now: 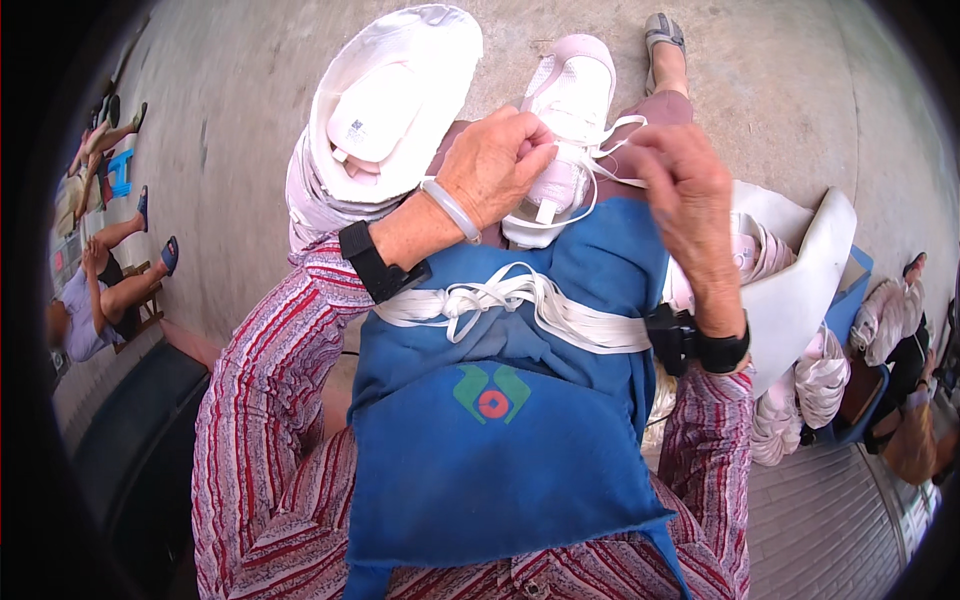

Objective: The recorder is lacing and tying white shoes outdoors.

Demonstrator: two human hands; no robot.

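Observation:
A white and pale pink sneaker (580, 75) lies across my thighs, its toe pointing away from me. A thin white shoelace (606, 146) runs loosely through its upper part, with loops standing out to the right. My left hand (492, 165) is closed in a pinch over the left side of the shoe, at the lace; its fingertips partly hide what they grip. To the right, my right hand (690, 185), slightly blurred, has its fingers curled around the lace, which stretches from the shoe. A bundle of white laces (510, 302) lies over my blue apron (480, 440).
At the upper left stands a white open container (458, 50) with a pale shoe part in it. On the right, a white curved sheet (815, 270) and bundled pale shoes (820, 375) lie near a blue crate (852, 280). Other people sit at both sides; a blue stool (121, 173) stands far left.

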